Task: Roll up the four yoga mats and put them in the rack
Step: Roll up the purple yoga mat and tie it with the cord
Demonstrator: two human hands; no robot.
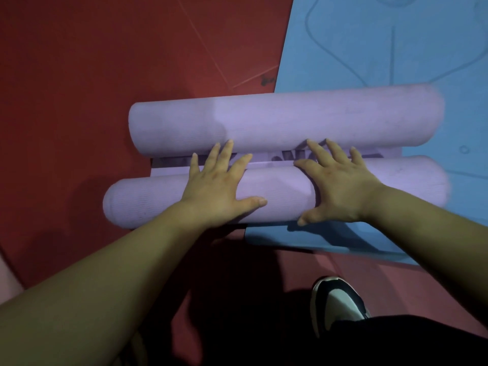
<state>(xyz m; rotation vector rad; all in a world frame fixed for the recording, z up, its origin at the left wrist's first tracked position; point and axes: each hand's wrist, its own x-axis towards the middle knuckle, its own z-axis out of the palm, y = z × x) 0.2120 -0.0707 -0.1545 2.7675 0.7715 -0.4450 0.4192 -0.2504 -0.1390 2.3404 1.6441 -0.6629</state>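
Observation:
A purple yoga mat (285,117) lies across the middle of the view, curled into two parallel rolls with a narrow flat strip between them. The near roll (148,199) has both my hands on it. My left hand (219,186) presses flat on its top, fingers spread and reaching toward the gap. My right hand (338,186) rests flat on it too, thumb down its near side, fingertips touching the far roll. A blue yoga mat (396,48) lies unrolled under the purple mat's right part and stretches away to the upper right.
The floor (92,62) is red with thin seam lines. My shoe (335,302) and dark trouser leg stand at the bottom right, close to the blue mat's near edge. No rack is in view.

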